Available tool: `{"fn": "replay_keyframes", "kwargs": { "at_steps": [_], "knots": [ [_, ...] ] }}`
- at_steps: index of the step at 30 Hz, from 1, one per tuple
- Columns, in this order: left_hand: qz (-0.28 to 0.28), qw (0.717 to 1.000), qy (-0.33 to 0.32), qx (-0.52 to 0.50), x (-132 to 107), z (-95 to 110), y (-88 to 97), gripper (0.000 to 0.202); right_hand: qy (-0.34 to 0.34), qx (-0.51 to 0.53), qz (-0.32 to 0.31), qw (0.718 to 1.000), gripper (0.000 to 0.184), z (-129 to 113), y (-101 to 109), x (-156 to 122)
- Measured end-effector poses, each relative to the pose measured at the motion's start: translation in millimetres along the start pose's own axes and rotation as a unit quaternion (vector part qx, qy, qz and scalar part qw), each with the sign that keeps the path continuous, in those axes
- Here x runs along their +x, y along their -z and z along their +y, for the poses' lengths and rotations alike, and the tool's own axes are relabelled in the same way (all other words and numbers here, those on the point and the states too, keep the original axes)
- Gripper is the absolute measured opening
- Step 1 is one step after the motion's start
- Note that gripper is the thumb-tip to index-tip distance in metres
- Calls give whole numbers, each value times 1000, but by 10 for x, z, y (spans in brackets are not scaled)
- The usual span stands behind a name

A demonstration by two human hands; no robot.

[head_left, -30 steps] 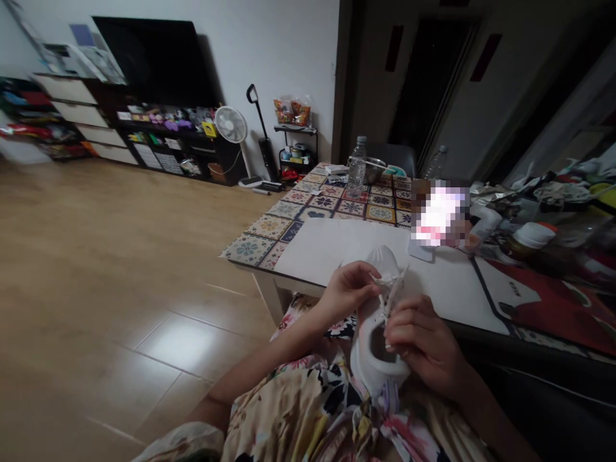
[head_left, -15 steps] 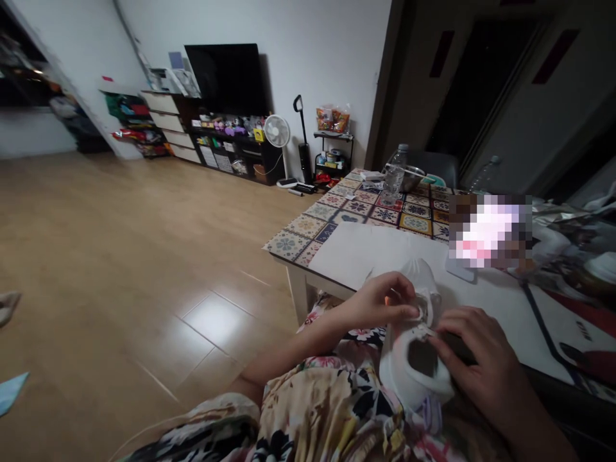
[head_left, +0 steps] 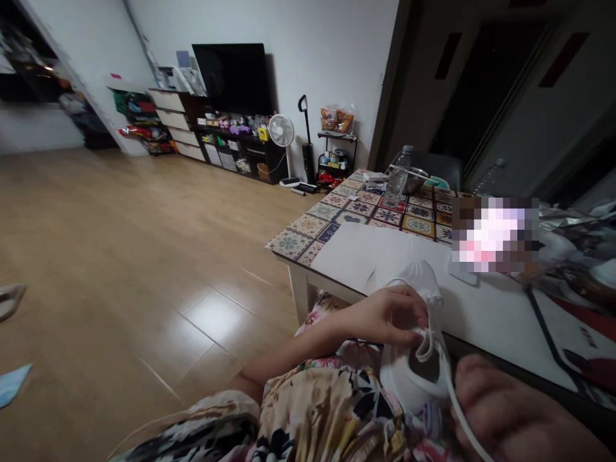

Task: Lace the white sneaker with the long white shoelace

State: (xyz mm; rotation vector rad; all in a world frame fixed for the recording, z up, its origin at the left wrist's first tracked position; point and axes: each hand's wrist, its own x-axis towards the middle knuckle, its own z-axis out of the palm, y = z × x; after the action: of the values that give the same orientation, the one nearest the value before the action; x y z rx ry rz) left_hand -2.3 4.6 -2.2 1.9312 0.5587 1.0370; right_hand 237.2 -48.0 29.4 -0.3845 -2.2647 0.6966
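A white sneaker [head_left: 409, 372] rests on my lap against the table edge, toe pointing away from me. My left hand [head_left: 389, 316] is closed on the shoe's side near the lace holes. My right hand [head_left: 510, 417] sits low at the right, close to the camera, fingers closed on a white shoelace [head_left: 450, 385] that runs taut from the shoe's tongue down to it. I wear floral clothing [head_left: 317, 410].
A low table [head_left: 346, 253] with a patterned tile top and a white sheet stands in front. A plastic water bottle [head_left: 398, 176] and a bowl stand on its far side, clutter at the right. Wooden floor spreads left; a TV, shelves and a fan line the far wall.
My right hand has pulled back toward me, drawing the lace out taut. My left hand stays on the shoe. The view turned left, then held.
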Motion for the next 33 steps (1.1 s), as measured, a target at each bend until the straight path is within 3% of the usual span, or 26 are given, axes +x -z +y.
{"fn": "replay_keyframes", "kwargs": {
  "at_steps": [2,5,11,15,18,25,33],
  "knots": [
    [-4,1000,-9,-6,9,-7,-12,9,-31,-49,26,998,37,149,-3,44],
    [-15,1000,-21,-10,21,-29,-21,9,-74,-152,72,983,14,380,-61,124],
    [-29,999,-13,1,24,-76,-35,9,-73,-191,6,979,20,445,-156,160],
    [-14,999,-38,3,24,-76,-54,14,-63,-189,30,980,17,448,-180,151],
    [-20,1000,-14,-10,21,-70,-59,12,-64,-176,47,981,13,480,-218,153],
    [-23,999,-10,-43,19,-98,-57,14,-113,-119,83,983,8,505,-245,151],
    [17,982,48,-183,21,-125,-83,37,-119,-89,50,988,9,508,-162,127]
  ]
}}
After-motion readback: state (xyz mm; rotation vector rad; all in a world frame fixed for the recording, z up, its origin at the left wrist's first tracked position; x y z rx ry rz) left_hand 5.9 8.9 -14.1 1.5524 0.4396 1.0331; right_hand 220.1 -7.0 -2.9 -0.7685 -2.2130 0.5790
